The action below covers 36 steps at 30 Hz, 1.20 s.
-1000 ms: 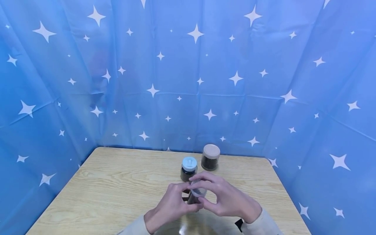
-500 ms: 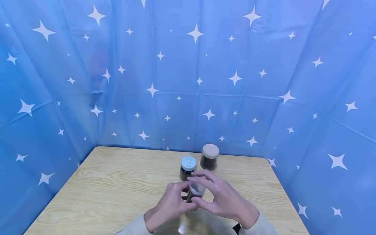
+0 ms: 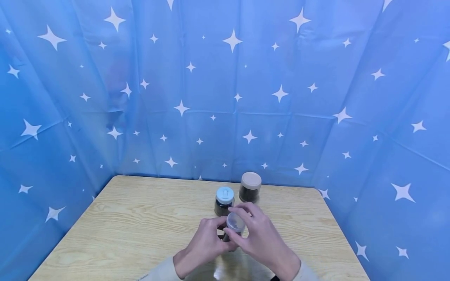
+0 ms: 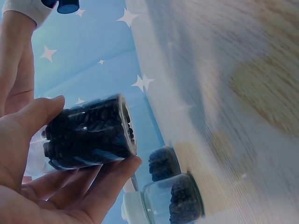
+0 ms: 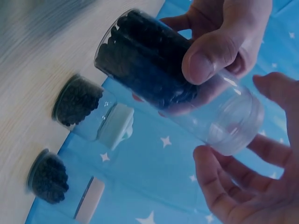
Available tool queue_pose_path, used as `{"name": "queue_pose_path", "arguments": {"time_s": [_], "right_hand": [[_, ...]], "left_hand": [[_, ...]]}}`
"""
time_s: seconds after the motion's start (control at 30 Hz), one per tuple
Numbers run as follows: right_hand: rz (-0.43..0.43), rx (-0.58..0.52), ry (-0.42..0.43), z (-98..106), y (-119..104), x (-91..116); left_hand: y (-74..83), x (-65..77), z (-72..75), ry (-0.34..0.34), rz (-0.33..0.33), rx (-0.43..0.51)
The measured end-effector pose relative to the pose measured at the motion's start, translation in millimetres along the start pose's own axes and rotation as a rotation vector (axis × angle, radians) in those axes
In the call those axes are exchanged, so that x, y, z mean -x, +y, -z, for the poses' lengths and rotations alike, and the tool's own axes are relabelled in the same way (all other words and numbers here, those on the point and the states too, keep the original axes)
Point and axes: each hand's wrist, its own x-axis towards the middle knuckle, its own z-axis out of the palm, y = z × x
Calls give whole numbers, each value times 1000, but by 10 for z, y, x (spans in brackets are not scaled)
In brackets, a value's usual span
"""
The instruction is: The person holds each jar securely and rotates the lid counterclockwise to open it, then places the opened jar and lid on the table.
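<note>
My left hand [image 3: 205, 245] grips a clear cylindrical jar [image 4: 88, 133] around its side, thumb on one side and fingers on the other. Dark bean-like pieces fill much of it, with clear space under the top in the right wrist view. The jar is raised above the table. At its clear lid [image 5: 236, 122] is my right hand [image 3: 263, 240], with curled fingers and thumb spread around the lid's rim. Just behind the held jar stands a jar with a light blue lid [image 3: 225, 195], partly filled with dark pieces.
A wider jar with a pale pinkish lid [image 3: 251, 181] stands farther back to the right, also holding dark pieces. Both jars rest on a wood-grain table [image 3: 147, 218]. A blue curtain with white stars [image 3: 211, 89] hangs around the back and sides.
My right hand has turned around the lid, its wrist moving left and its thumb sliding from the jar's near right side to the lid's left. My left hand keeps its grip on the jar.
</note>
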Motion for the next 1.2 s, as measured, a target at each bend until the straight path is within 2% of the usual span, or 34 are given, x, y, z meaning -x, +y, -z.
{"name": "queue_pose_path", "arguments": {"time_s": [0.23,0.53,0.97,1.2], "right_hand": [[2,-8,9,-42,-13,7],[-6,-28,2,-41,6,24],[-18,-68,-13,-45,34,33],[-21,-131,-24,-53,69,27]], "left_hand": [[10,12,15,-5,3,-29],[-11,17,5,-7,-12,0],[-35,14,4,-17,4,4],[-57,13,8,-23,0,35]]}}
